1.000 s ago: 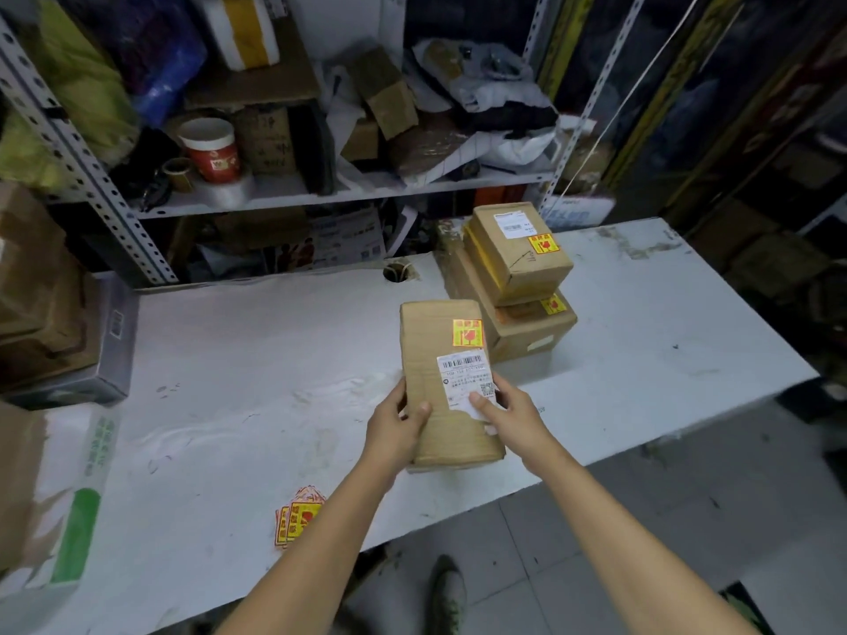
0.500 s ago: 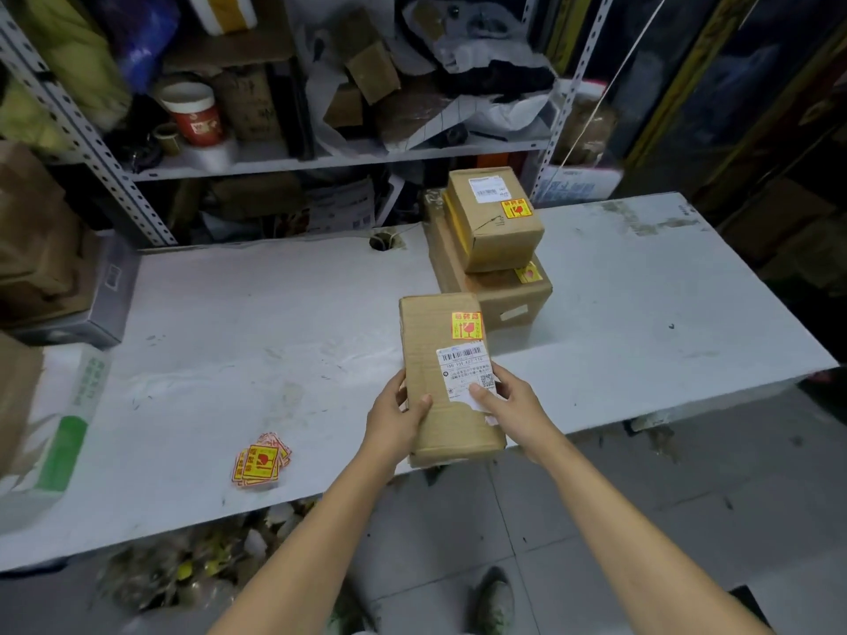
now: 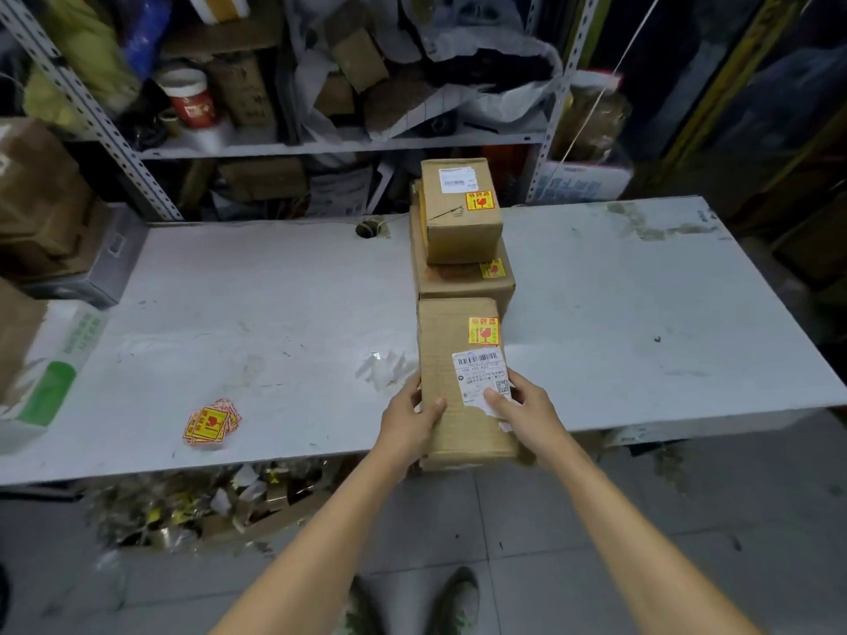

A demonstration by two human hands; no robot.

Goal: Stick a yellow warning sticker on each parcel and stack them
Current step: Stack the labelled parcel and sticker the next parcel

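Now: long brown cardboard parcel (image 3: 458, 382) sits just right of frame centre, its long axis running 6 to 12 o'clock and its near end overhanging the front edge of the white table (image 3: 275, 291). Its top face is creased and scuffed. A yellow warning sticker (image 3: 483, 330) with red print is stuck at the far right corner, and a white shipping label (image 3: 481, 375) with barcode and QR code lies toward 6 o'clock of it, lower edge ragged. Left hand (image 3: 408, 419) grips the parcel's left side, thumb laid over the top face. Right hand (image 3: 527, 405) grips the right side, thumb pressing on the label. Cannot tell whether the parcel rests on the table or is lifted clear. At 12 o'clock of it, very close, stands a two-box stack: lower parcel (image 3: 463, 281), small top parcel (image 3: 460, 213), both stickered yellow. Loose sticker pile (image 3: 211, 421) lies at 9 o'clock, well apart.
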